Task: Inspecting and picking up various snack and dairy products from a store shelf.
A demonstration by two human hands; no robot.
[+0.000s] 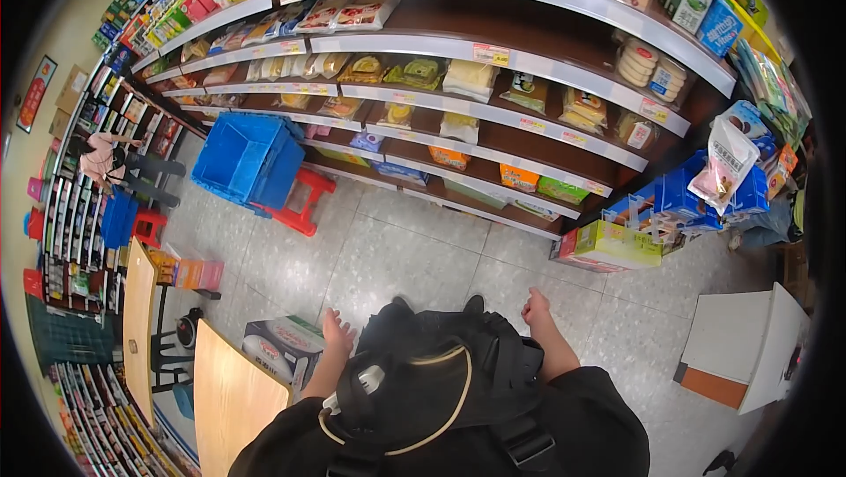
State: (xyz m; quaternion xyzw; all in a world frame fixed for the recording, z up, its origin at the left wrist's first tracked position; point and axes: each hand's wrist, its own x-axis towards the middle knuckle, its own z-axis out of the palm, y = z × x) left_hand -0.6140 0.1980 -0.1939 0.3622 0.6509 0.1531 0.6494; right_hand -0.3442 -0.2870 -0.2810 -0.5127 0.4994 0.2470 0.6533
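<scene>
My left hand [338, 330] hangs in the air with its fingers loosely apart and nothing in it. Nearest to it is a printed cardboard carton [281, 341] on the floor. On the other side, my right hand [536, 306] is also empty, one finger extended and the rest partly curled. A black bag [436, 371] with a pale cable [468, 378] covers my front between the two arms. Before me stands a store shelf [423, 47] with packaged breads [415, 73], bagged goods [363, 11] and cartons on top. Neither hand touches the shelf.
A blue plastic crate [228, 153] rests on a red stool [310, 203] at left. Wooden tables [231, 398] stand nearer on that side. Another person [106, 160] reaches toward far shelves. At right are a green box [611, 244] and a white counter [727, 331].
</scene>
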